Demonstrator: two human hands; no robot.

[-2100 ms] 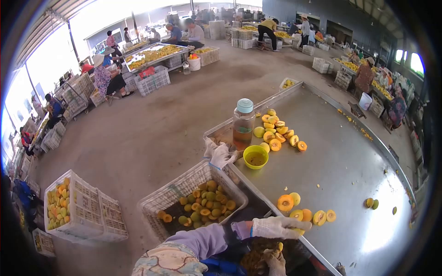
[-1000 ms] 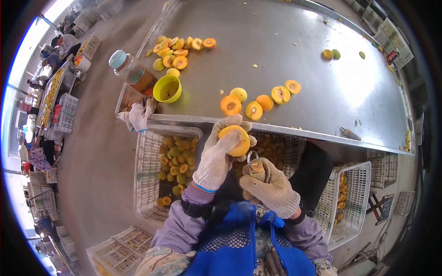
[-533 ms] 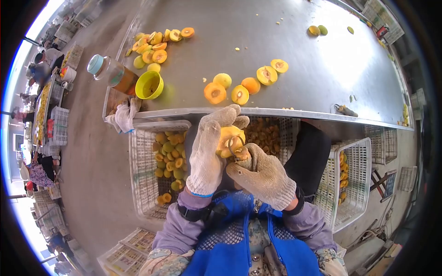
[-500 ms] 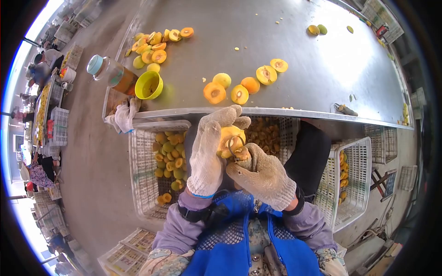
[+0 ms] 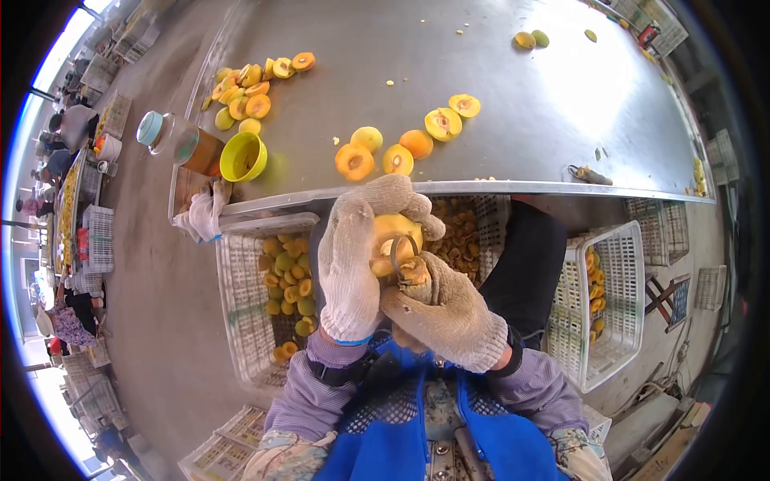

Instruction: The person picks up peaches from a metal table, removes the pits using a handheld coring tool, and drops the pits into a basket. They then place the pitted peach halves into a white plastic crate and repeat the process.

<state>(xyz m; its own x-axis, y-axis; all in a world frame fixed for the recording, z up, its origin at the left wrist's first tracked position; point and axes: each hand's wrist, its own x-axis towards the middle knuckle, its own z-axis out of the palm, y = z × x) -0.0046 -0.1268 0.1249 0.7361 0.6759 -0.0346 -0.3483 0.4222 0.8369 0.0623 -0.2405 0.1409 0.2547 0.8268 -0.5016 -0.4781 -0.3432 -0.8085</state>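
Observation:
My left hand (image 5: 353, 260), in a pale knit glove, has its fingers wrapped round a yellow peach half (image 5: 389, 232) above the table's near edge. The cut face is turned toward me, with the stone area showing. My right hand (image 5: 445, 309), in a browner, soiled glove, grips a pitting knife (image 5: 417, 276) with a curved metal loop blade. The loop lies against the peach's cut face around its middle. Most of the handle is hidden in the glove. Nearest on the table are peach halves (image 5: 354, 162) and a cut half (image 5: 398, 159) with its stone.
On the metal table (image 5: 361, 80) are a peach pile (image 5: 245, 88), a lime-green cup (image 5: 243, 157), a jar of brown liquid (image 5: 192, 148) and another looped tool (image 5: 589, 174). Crates hold peaches (image 5: 293, 276), brown scraps (image 5: 457, 232) and halves (image 5: 595, 297). Other people (image 5: 76, 124) are far left.
The view has shifted slightly, so the table things sit further left. The loop blade has turned a little on the peach's cut face; both hands keep their holds.

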